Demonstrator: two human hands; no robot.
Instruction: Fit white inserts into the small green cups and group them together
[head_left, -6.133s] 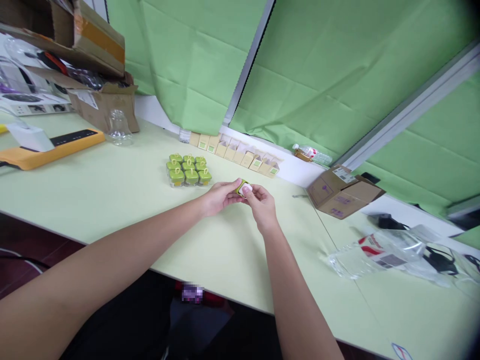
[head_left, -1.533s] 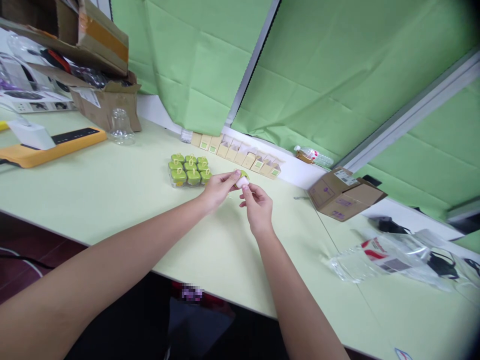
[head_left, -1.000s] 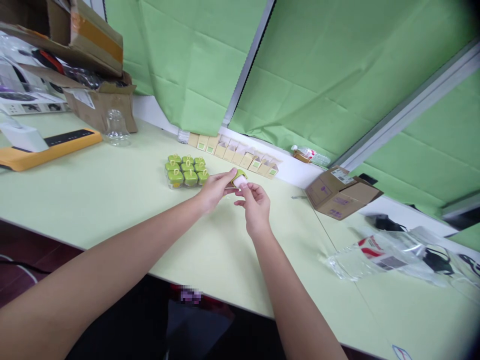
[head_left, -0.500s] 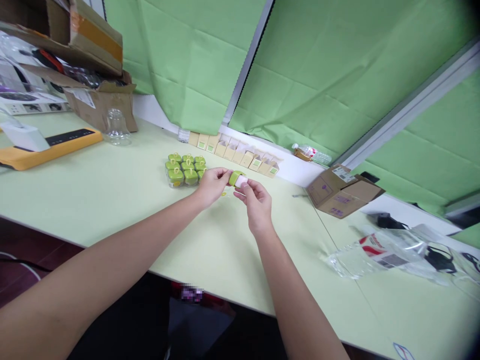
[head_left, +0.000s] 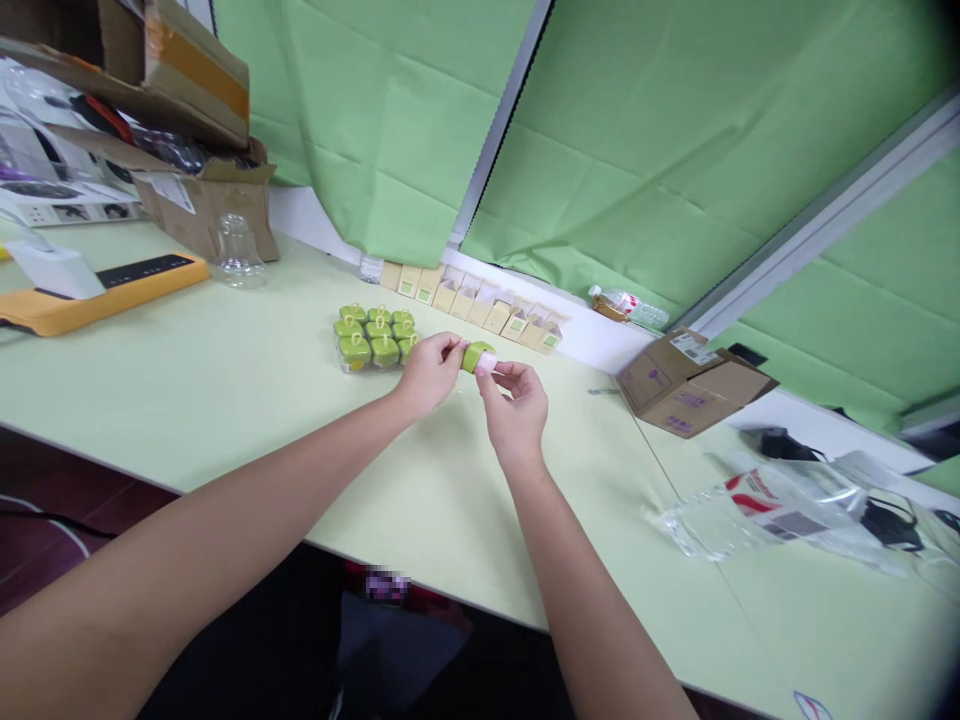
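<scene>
Between my two hands, above the table [head_left: 420,490], is a small green lid [head_left: 474,355] with a pale pink piece [head_left: 487,362] at its right side. My left hand [head_left: 433,370] pinches the lid's left edge between thumb and fingers. The thumb and fingers of my right hand [head_left: 517,400] close on the pink piece; its exact kind cannot be made out. Left of my hands, several small clear containers with green lids [head_left: 375,337] stand grouped in rows, each lid with a yellowish loop on top.
Small tan cartons [head_left: 480,305] line the wall behind. A cardboard box [head_left: 682,385], a plastic bottle [head_left: 628,306] and a clear plastic bag [head_left: 780,510] lie to the right. At left are a yellow power strip [head_left: 112,290], a clear jar [head_left: 238,255] and open cardboard boxes [head_left: 210,205].
My right fingers have shifted slightly on the pink piece, with the thumb now lower on it. My left hand keeps its pinch on the lid. The whole view has moved a little.
</scene>
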